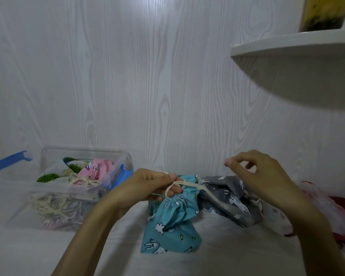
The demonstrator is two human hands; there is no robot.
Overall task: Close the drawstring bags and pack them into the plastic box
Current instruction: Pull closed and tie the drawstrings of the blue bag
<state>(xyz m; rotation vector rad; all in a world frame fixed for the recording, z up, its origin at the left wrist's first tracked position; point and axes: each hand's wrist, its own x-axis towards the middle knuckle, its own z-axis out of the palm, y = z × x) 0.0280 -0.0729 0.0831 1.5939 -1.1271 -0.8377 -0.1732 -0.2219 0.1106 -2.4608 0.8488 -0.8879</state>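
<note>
A blue drawstring bag (170, 222) with white cartoon prints stands on the white surface in the middle, its neck gathered tight. My left hand (147, 186) grips that neck, and the cream cord (184, 184) loops round its fingers. My right hand (261, 172) hovers to the right, above a grey printed bag (230, 198), its thumb and forefinger curled close together; whether they pinch the cord's end is unclear. The clear plastic box (116, 156) with blue clips sits at the left and holds several closed bags, one pink (97, 169) and one white with green prints (54, 174).
A white and red bag (327, 214) lies at the far right, partly behind my right forearm. A white rounded shelf (299, 62) juts out overhead at the upper right. The box's blue-clipped lid edge (6, 162) shows at the far left. A white wood-grain wall stands close behind.
</note>
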